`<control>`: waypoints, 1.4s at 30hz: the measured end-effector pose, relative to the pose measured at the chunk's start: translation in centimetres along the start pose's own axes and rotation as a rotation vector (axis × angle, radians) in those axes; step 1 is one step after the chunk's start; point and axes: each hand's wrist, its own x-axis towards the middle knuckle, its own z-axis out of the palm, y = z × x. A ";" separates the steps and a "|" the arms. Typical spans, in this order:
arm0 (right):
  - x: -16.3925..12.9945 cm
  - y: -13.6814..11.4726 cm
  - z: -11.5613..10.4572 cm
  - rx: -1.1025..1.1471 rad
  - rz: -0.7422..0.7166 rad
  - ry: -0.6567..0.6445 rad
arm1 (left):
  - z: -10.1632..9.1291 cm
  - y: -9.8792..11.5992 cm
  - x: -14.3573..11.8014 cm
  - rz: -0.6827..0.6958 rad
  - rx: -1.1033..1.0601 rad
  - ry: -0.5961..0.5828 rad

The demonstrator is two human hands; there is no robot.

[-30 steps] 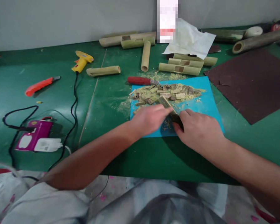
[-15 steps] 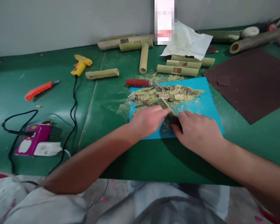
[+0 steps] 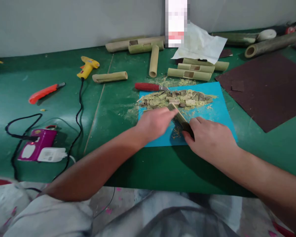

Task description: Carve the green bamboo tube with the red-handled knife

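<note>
Gripping the near end of a short, flat, dark green strip of bamboo (image 3: 179, 116), the right hand (image 3: 210, 140) is curled closed around it, while the left hand (image 3: 155, 124) pinches the strip's far part from the other side, fingers closed on it; the strip slants up and away between the two hands, its pale cut end showing just beyond the left fingertips. Both hands rest over a bright blue rectangular cutting mat (image 3: 217, 113) lying on the green table top (image 3: 143, 164), and a few loose pale shavings (image 3: 177, 132) lie on the mat directly under the held strip. Just beyond the grip, a heap of small cut bamboo chips and sawdust (image 3: 176, 98) covers the far part of the mat. Touching that heap on its far left edge lies a red-handled knife (image 3: 149, 86). Well to the left of the hands sit a purple and white box-shaped device (image 3: 37, 148) with black cords, an orange utility cutter (image 3: 43, 92) and a yellow hot-glue gun (image 3: 88, 65). To the right of the grip lies a dark brown sheet of sandpaper (image 3: 268, 89). Farther away, several pale green bamboo tube sections (image 3: 189, 74) lie scattered, some with rectangular notches, and a crumpled white sheet of paper (image 3: 202, 44) rests over them near the grey wall.
</note>
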 end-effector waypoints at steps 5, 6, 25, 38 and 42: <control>0.0 0.0 0.0 0.005 0.004 0.002 | -0.2 0.0 0.0 0.053 -0.024 -0.023; 0.0 0.0 0.0 0.007 0.006 -0.001 | -0.2 0.0 0.0 0.057 -0.039 -0.019; 0.0 0.1 0.0 0.014 0.010 -0.010 | -0.4 -0.2 0.0 0.021 0.002 0.054; 0.1 0.2 0.3 0.008 -0.013 0.046 | -0.3 0.3 0.1 -0.005 -0.039 0.030; 0.1 0.3 0.4 0.009 -0.011 0.028 | -0.1 0.2 0.1 0.053 -0.052 0.042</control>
